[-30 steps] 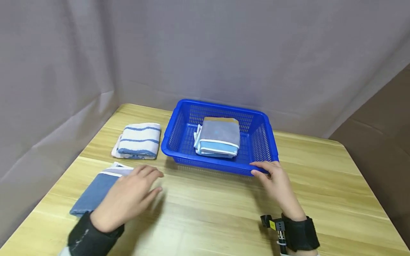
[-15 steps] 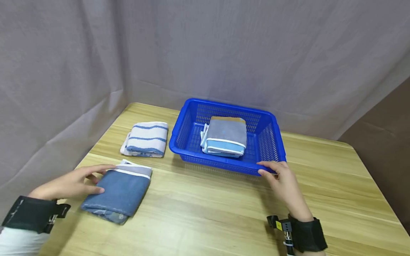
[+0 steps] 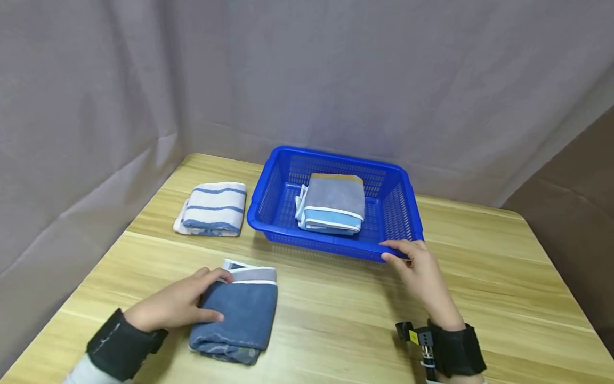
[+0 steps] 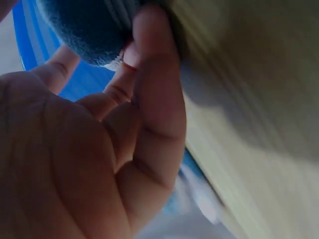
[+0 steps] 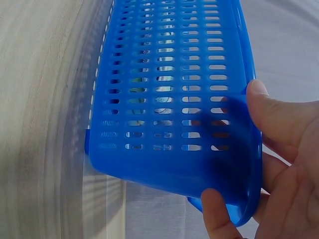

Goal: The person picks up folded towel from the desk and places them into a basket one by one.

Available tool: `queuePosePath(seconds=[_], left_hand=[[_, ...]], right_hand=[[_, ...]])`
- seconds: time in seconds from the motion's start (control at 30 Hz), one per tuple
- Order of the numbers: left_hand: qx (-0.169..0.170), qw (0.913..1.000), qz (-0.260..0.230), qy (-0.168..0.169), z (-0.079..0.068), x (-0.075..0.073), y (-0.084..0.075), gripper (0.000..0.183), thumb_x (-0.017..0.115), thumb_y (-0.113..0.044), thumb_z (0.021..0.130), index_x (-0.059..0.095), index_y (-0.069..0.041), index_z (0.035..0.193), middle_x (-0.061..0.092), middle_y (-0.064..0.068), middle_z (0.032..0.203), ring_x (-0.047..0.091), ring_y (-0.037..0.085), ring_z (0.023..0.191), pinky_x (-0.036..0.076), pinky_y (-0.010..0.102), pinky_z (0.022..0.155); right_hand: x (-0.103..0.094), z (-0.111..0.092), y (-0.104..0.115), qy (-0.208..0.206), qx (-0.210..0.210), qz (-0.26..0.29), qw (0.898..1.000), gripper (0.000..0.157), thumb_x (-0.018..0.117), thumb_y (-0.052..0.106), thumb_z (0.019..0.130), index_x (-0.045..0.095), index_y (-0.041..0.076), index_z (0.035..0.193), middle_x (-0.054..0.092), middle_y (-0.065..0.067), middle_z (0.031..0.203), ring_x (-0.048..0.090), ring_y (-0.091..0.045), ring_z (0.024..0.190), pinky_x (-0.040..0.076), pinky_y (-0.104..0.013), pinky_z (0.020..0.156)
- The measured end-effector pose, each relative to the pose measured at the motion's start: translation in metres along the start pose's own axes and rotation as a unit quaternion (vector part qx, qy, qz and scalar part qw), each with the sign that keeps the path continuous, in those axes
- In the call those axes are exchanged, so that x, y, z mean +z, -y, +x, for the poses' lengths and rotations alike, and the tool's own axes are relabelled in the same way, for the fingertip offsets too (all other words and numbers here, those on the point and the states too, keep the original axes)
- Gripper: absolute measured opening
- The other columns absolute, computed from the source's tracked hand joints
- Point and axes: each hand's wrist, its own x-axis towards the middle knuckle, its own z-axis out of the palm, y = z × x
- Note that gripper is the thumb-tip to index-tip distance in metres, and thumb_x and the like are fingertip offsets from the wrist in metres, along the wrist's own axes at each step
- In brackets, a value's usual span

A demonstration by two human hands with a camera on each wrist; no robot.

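My left hand (image 3: 177, 303) grips the left edge of a folded dark blue towel (image 3: 242, 314) with a grey band and white trim, near the table's front. In the left wrist view, curled fingers (image 4: 159, 94) reach against the underside of that towel (image 4: 82, 30). At the right front corner of a blue plastic basket (image 3: 312, 241), my right hand (image 3: 424, 280) pinches the rim. The right wrist view has the thumb (image 5: 271, 107) at the rim of the slotted basket (image 5: 164, 169). A folded grey and light blue towel (image 3: 334, 194) lies inside the basket.
Left of the basket sits a folded white towel with blue stripes (image 3: 214, 208). A grey cloth backdrop (image 3: 336, 80) rises behind the wooden table (image 3: 489, 266). The basket stands near the table's back edge.
My left hand has gone to the left side of the dark blue towel, taken hold of it and brought it right and nearer to me. The right hand stays on the basket rim.
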Motion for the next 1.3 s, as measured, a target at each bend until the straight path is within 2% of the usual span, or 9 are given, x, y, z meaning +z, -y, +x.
queuePosePath(seconds=[0.07,0.23,0.57,0.9,1.0,1.1,1.13,1.2,1.3], left_hand=[[0.000,0.9999,0.004,0.016,0.010,0.009,-0.014,0.063,0.073,-0.054,0.083,0.049,-0.025,0.133,0.054,0.004,0.111,0.059,0.018,0.096,0.053,0.045,0.083],[0.014,0.9986,0.026,0.045,0.038,0.030,-0.047,0.064,0.073,-0.055,0.083,0.049,-0.027,0.135,0.053,-0.002,0.105,0.057,0.012,0.089,0.052,0.037,0.077],[0.076,0.9935,0.064,0.055,0.078,0.061,-0.094,0.063,0.071,-0.058,0.084,0.049,-0.029,0.135,0.056,-0.004,0.102,0.058,0.009,0.086,0.050,0.029,0.074],[0.084,0.9924,0.070,0.058,0.083,0.063,-0.100,0.065,0.067,-0.059,0.087,0.046,-0.030,0.140,0.061,-0.004,0.109,0.060,0.008,0.094,0.051,0.030,0.077],[0.083,0.9938,0.065,0.036,0.080,0.061,-0.100,0.073,0.065,-0.057,0.089,0.038,-0.020,0.147,0.066,0.003,0.119,0.065,0.014,0.103,0.054,0.034,0.084],[0.055,0.9978,0.036,-0.007,0.074,0.059,-0.100,0.082,0.064,-0.055,0.091,0.033,-0.006,0.150,0.062,0.016,0.134,0.062,0.027,0.118,0.052,0.044,0.096],[0.043,0.9984,0.027,-0.024,0.071,0.059,-0.100,0.083,0.063,-0.055,0.092,0.034,-0.003,0.150,0.060,0.018,0.136,0.061,0.031,0.120,0.051,0.046,0.098],[0.021,0.9983,0.025,-0.048,0.066,0.058,-0.099,0.074,0.062,-0.057,0.092,0.049,-0.001,0.138,0.063,0.018,0.127,0.062,0.034,0.110,0.052,0.047,0.092],[0.010,0.9978,0.038,-0.053,0.063,0.056,-0.097,0.055,0.059,-0.060,0.092,0.064,-0.006,0.102,0.063,0.006,0.096,0.058,0.021,0.084,0.050,0.034,0.071]], right_hand=[[0.000,0.000,0.001,0.005,0.003,0.001,1.000,0.021,0.065,0.010,0.095,0.072,0.004,0.114,0.072,-0.016,0.108,0.050,-0.022,0.092,0.047,-0.025,0.070],[0.001,0.000,0.001,0.006,0.007,0.000,1.000,0.021,0.065,0.011,0.096,0.072,0.005,0.115,0.072,-0.015,0.109,0.050,-0.021,0.093,0.047,-0.026,0.073],[0.001,0.001,0.002,0.009,0.022,0.010,1.000,0.022,0.065,0.013,0.096,0.072,0.006,0.116,0.071,-0.014,0.108,0.050,-0.023,0.094,0.047,-0.031,0.074],[-0.004,0.001,0.003,0.007,0.028,0.017,0.999,0.023,0.064,0.013,0.097,0.071,0.005,0.117,0.070,-0.016,0.112,0.050,-0.025,0.098,0.045,-0.029,0.074],[-0.005,-0.003,0.005,-0.022,0.016,0.037,0.999,0.028,0.065,0.011,0.096,0.067,0.003,0.122,0.063,-0.020,0.127,0.046,-0.035,0.117,0.045,-0.042,0.090],[-0.007,-0.015,0.011,-0.073,0.019,0.052,0.996,0.041,0.067,0.009,0.094,0.057,0.000,0.133,0.046,-0.026,0.145,0.029,-0.047,0.133,0.031,-0.060,0.101],[-0.008,-0.021,0.013,-0.088,0.029,0.054,0.994,0.047,0.067,0.009,0.094,0.052,0.000,0.137,0.041,-0.027,0.148,0.024,-0.049,0.135,0.026,-0.064,0.103],[-0.010,-0.035,0.018,-0.109,0.082,0.054,0.989,0.056,0.067,0.011,0.094,0.044,0.001,0.144,0.037,-0.027,0.149,0.026,-0.046,0.134,0.032,-0.057,0.099],[-0.012,-0.055,0.022,-0.097,0.182,0.066,0.976,0.056,0.063,0.018,0.097,0.040,0.000,0.145,0.050,-0.022,0.136,0.046,-0.033,0.118,0.042,-0.036,0.089]])
